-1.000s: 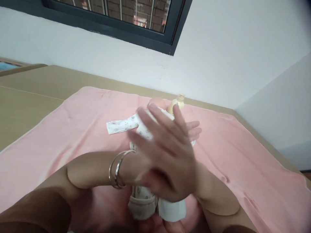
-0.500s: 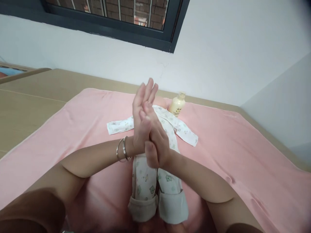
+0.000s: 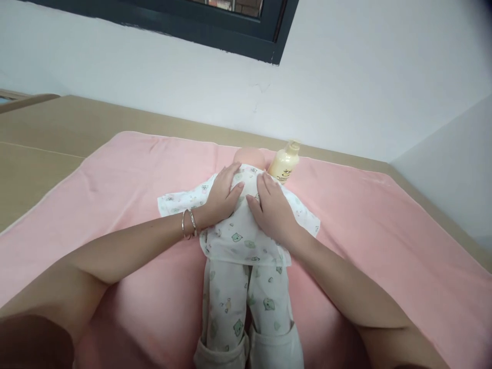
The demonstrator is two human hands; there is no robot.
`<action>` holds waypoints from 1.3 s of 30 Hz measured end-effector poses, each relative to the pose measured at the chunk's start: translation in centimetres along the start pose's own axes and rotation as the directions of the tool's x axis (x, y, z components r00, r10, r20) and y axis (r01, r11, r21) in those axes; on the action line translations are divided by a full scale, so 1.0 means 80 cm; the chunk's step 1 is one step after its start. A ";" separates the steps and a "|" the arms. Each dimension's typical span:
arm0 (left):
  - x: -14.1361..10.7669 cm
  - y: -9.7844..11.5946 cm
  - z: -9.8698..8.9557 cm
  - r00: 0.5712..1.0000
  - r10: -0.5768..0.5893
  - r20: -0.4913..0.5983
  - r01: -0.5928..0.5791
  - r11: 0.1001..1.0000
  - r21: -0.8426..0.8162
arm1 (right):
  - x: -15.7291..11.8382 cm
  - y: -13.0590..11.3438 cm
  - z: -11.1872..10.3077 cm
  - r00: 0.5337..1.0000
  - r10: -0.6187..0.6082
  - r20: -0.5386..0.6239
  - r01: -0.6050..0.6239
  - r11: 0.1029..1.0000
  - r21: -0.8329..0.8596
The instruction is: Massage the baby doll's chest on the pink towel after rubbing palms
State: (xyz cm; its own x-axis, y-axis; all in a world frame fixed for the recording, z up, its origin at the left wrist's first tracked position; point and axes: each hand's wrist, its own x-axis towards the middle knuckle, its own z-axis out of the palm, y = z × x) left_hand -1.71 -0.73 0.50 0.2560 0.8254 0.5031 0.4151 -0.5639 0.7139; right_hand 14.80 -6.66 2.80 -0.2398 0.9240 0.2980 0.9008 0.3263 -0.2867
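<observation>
A baby doll [image 3: 249, 157] lies stretched out with its head toward the wall, dressed in a white printed top [image 3: 246, 243] and matching pants [image 3: 228, 302] with turned-up cuffs. It appears to be face down, though I cannot be sure. My left hand [image 3: 224, 195] rests flat on the left of its upper body, fingers extended, bracelets at the wrist. On the opposite side my right hand [image 3: 274, 210] lies flat on the top, fingers stretched out. Neither hand grips anything. A pale yellow lotion bottle [image 3: 284, 164] stands beside the doll's head, tilted to the right in view.
Beneath the doll spreads a pink blanket [image 3: 384, 225] with some folds on the right. It covers much of a wooden surface [image 3: 42, 133]. A white wall [image 3: 346, 87] with a dark window frame [image 3: 230, 41] rises behind.
My hands, pressed palm to palm above the doll before, have parted and come down onto its upper body. The view has tilted down slightly.
</observation>
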 end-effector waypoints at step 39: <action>-0.005 -0.002 0.002 0.988 -0.089 -0.124 0.089 0.996 -0.006 | 0.010 0.001 0.003 0.996 -0.087 0.034 0.080 0.982 0.173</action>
State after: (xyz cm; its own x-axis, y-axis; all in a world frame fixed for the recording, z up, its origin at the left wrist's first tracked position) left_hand -1.76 -0.97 0.12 0.1076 0.8628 0.4939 0.4314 -0.4881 0.7587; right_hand 14.58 -5.84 2.83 -0.3297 0.8981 0.2909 0.8025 0.4289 -0.4147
